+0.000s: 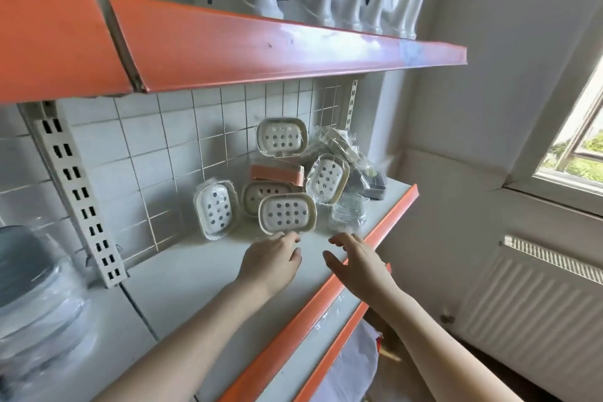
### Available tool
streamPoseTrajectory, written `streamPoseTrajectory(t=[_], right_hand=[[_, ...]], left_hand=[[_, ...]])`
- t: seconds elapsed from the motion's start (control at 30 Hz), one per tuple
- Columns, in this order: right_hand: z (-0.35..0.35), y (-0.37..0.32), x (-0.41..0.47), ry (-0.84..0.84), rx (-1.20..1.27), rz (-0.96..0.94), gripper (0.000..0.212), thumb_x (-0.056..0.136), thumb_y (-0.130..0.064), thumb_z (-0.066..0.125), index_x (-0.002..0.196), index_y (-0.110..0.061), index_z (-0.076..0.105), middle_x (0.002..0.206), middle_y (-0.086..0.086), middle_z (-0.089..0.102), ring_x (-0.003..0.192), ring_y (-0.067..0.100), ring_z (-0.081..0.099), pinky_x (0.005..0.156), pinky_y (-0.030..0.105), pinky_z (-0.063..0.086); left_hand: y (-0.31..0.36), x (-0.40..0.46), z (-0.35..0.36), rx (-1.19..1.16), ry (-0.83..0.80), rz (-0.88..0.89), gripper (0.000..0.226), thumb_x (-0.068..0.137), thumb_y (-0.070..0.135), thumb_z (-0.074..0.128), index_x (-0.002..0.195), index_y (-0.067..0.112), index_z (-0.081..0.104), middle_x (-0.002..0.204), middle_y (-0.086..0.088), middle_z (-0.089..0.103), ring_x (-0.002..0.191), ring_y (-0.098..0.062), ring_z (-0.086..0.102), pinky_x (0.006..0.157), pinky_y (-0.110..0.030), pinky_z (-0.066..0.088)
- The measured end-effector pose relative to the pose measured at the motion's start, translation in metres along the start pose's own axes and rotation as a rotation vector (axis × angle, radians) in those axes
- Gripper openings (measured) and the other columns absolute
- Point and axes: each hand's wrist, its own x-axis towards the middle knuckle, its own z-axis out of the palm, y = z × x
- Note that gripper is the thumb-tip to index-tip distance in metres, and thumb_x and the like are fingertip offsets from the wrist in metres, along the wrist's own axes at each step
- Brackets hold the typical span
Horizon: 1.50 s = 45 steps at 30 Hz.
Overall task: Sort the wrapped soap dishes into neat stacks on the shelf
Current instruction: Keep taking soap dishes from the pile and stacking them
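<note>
A loose heap of wrapped soap dishes lies at the back right of the grey shelf [202,271]. The nearest beige dish [287,213] leans tilted at the front. A white dish [215,207] stands against the tiles to its left. Another beige dish [282,136] tops the heap, one more [327,178] leans on the right, and an orange dish [277,174] sits in the middle. My left hand [272,259] hovers just below the nearest dish, fingers loosely curled, holding nothing. My right hand [354,259] is open beside it, near a clear wrapped pack [347,214].
An orange-edged upper shelf [287,52] carrying white plastic seats overhangs the heap. The shelf's orange front lip [375,238] runs under my right wrist. Wrapped grey containers [29,287] stand at the left. A radiator [538,303] and a window [577,147] are at the right.
</note>
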Motion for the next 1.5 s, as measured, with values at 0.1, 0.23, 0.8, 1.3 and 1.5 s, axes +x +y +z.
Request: streamPoseTrajectory(t=[0.1,0.23,0.8,1.3,1.5], right_hand=[[0.004,0.008,0.012,-0.016,-0.029,0.005,0.040,0.094,-0.041,0.052,0.128,-0.020,0.051,0.129,-0.004,0.053,0.112,0.013,0.054,0.074,0.021,0.030],[0.008,0.026,0.034,-0.018,0.020,0.006,0.040,0.093,-0.039,0.055,0.126,-0.018,0.052,0.129,-0.001,0.053,0.112,0.015,0.055,0.084,0.023,0.039],[0.004,0.099,0.139,-0.048,-0.072,-0.003,0.048,0.091,-0.049,0.050,0.125,-0.016,0.045,0.127,0.005,0.047,0.118,0.026,0.044,0.090,0.035,0.042],[0.033,0.090,0.172,-0.230,-0.107,0.138,0.085,0.084,-0.063,0.050,0.138,-0.002,0.029,0.154,0.026,0.012,0.143,0.041,0.007,0.115,0.045,0.015],[0.039,0.092,0.171,-0.221,-0.056,0.157,0.083,0.084,-0.055,0.051,0.144,-0.006,0.022,0.157,0.024,0.002,0.145,0.039,0.001,0.116,0.045,0.009]], left_hand=[[-0.001,0.013,0.009,-0.004,0.019,0.009,0.032,0.094,0.028,0.042,0.121,0.021,0.056,0.122,0.002,0.061,0.107,-0.024,0.058,0.085,-0.032,0.046],[0.004,0.029,0.022,0.001,0.046,0.024,0.032,0.095,0.027,0.043,0.123,0.020,0.055,0.123,0.003,0.060,0.111,-0.020,0.055,0.085,-0.030,0.043],[0.027,0.125,0.070,0.187,0.352,-0.040,0.025,0.071,0.009,0.069,0.094,0.014,0.064,0.097,-0.001,0.061,0.099,-0.027,0.057,0.075,-0.040,0.049],[0.015,0.142,0.095,0.453,0.338,-0.195,0.076,0.042,0.034,0.091,0.109,0.012,0.060,0.109,-0.010,0.061,0.104,-0.032,0.059,0.101,-0.063,0.032],[0.012,0.135,0.097,0.489,0.411,-0.166,0.076,0.038,0.038,0.091,0.104,0.014,0.062,0.096,-0.003,0.058,0.097,-0.026,0.053,0.099,-0.055,0.036]])
